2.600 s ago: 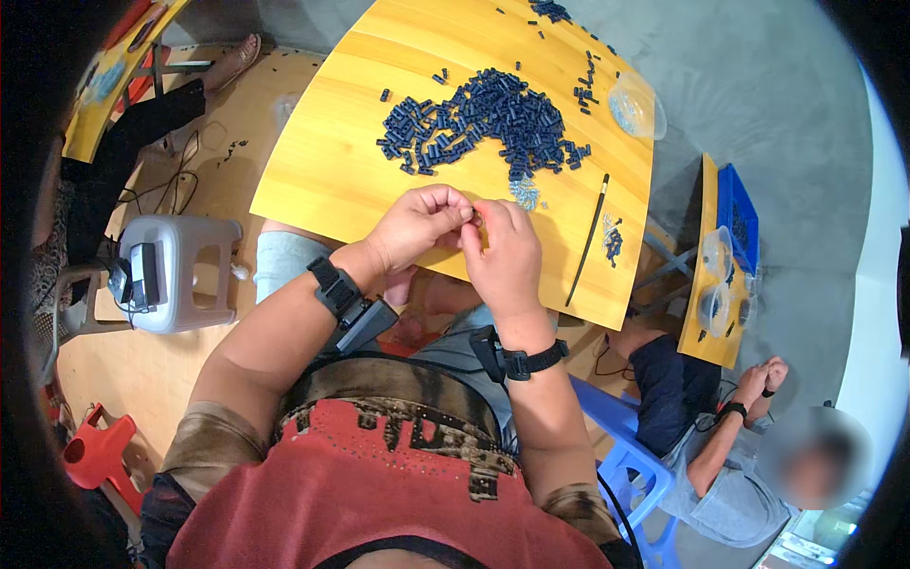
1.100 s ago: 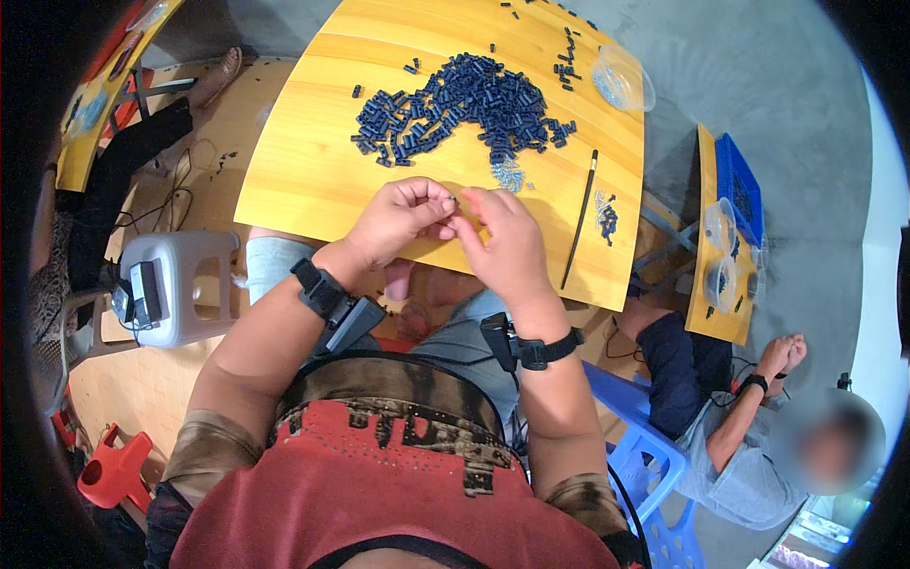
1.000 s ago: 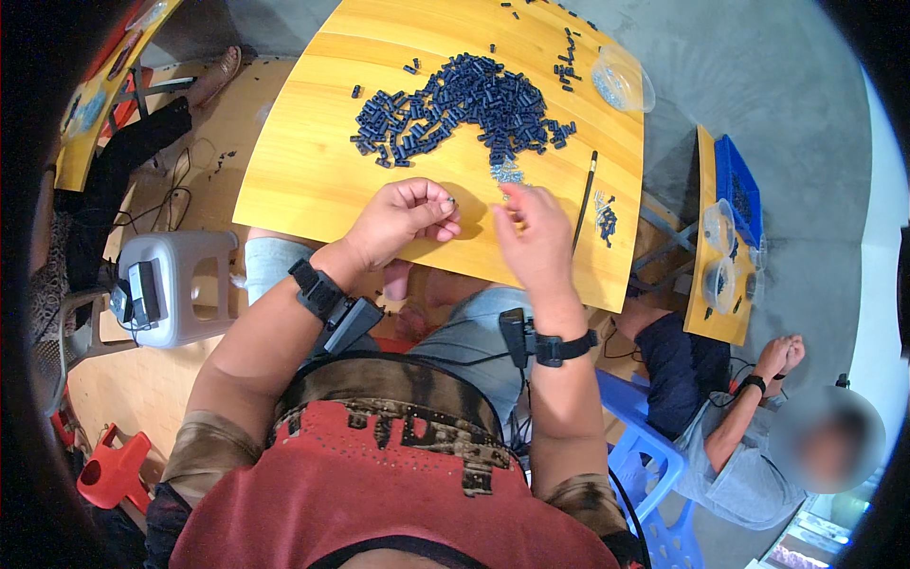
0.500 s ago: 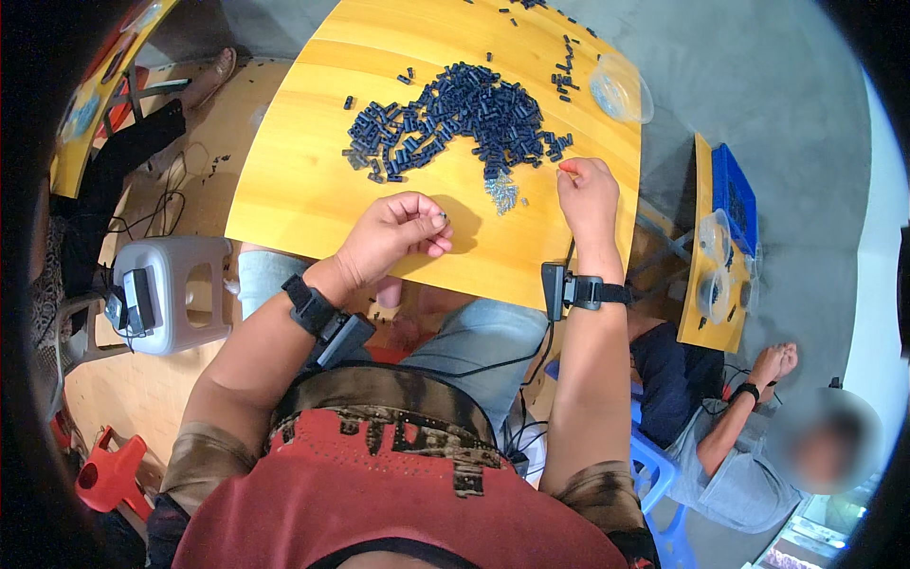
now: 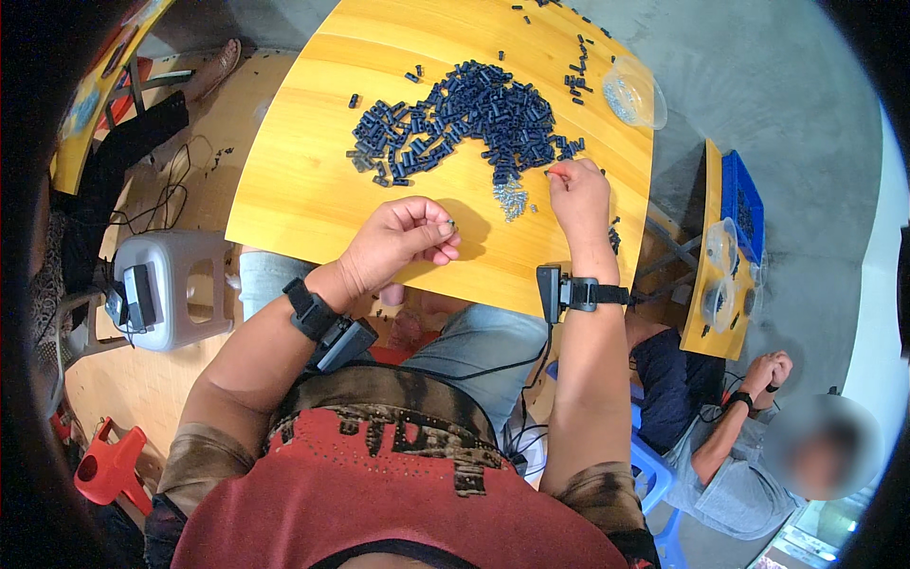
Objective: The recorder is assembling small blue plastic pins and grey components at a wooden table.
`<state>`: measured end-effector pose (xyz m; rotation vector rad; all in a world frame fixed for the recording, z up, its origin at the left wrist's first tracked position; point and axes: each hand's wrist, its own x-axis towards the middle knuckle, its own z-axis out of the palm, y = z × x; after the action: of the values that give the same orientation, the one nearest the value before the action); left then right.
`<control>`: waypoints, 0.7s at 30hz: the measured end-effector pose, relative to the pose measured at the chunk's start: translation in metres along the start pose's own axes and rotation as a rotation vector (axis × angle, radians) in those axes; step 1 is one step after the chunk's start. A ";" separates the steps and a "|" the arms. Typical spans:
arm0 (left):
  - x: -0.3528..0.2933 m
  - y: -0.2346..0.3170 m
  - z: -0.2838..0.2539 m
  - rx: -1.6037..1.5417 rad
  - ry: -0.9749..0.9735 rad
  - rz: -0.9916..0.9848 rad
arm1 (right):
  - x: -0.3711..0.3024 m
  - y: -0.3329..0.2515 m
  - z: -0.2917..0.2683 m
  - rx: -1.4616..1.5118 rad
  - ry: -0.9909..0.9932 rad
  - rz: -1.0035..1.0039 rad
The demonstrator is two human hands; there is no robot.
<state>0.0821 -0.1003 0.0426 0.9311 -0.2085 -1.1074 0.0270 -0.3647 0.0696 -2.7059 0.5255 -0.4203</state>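
A heap of small black cylindrical plastic parts [image 5: 498, 104] lies on the yellow wooden table [image 5: 294, 180]. At its near side is a small cluster of silver screws [image 5: 510, 201]. My left hand [image 5: 403, 239] is raised over the near edge of the table, thumb and fingers pinched together. A tiny dark bit shows at its fingertips, too small to name. My right hand [image 5: 580, 197] is closed in a pinch just right of the screws, close to the heap's near right side. Whatever its fingertips hold is hidden.
A clear round tub [image 5: 633, 93] of small silver pieces stands at the table's far right edge. Loose black parts lie around it. To the right, a person [image 5: 730, 465] sits by another table with a blue crate [image 5: 742, 204]. A white stool [image 5: 171, 294] stands left.
My right hand has shifted left, nearer the heap and the screws, uncovering a few black parts by the right table edge. My left hand keeps its pinch. The whole view has shifted slightly.
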 end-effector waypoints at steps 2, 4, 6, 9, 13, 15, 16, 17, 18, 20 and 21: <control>0.000 0.000 -0.001 -0.002 -0.004 -0.002 | -0.003 0.000 -0.002 -0.008 -0.007 0.006; 0.001 -0.001 -0.003 0.012 -0.029 -0.002 | -0.007 -0.001 -0.004 -0.016 -0.013 0.014; 0.001 0.000 -0.002 0.012 -0.025 -0.001 | -0.009 -0.003 -0.006 -0.024 0.005 0.013; 0.001 0.000 -0.001 0.010 -0.024 0.004 | -0.010 -0.004 -0.008 -0.001 0.031 0.011; 0.001 -0.001 -0.002 0.002 -0.021 0.000 | -0.009 -0.004 -0.003 0.034 0.038 -0.042; 0.002 -0.001 -0.001 -0.005 -0.033 0.011 | -0.011 -0.001 -0.001 -0.033 -0.008 -0.077; 0.003 -0.001 0.000 -0.012 -0.045 0.020 | -0.011 0.001 0.000 -0.034 -0.005 -0.076; 0.002 -0.001 -0.001 -0.011 -0.042 0.020 | -0.010 0.000 0.001 -0.054 -0.009 -0.093; 0.002 -0.002 -0.002 -0.001 -0.021 0.014 | -0.011 -0.002 0.002 -0.074 -0.011 -0.109; 0.001 -0.002 -0.002 0.010 -0.005 0.007 | -0.012 -0.008 0.001 -0.096 -0.018 -0.086; 0.000 -0.002 -0.003 0.003 -0.007 0.016 | -0.013 -0.012 0.000 -0.120 -0.024 -0.063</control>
<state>0.0825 -0.0992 0.0397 0.9270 -0.2234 -1.0958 0.0188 -0.3486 0.0720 -2.8456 0.4737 -0.3837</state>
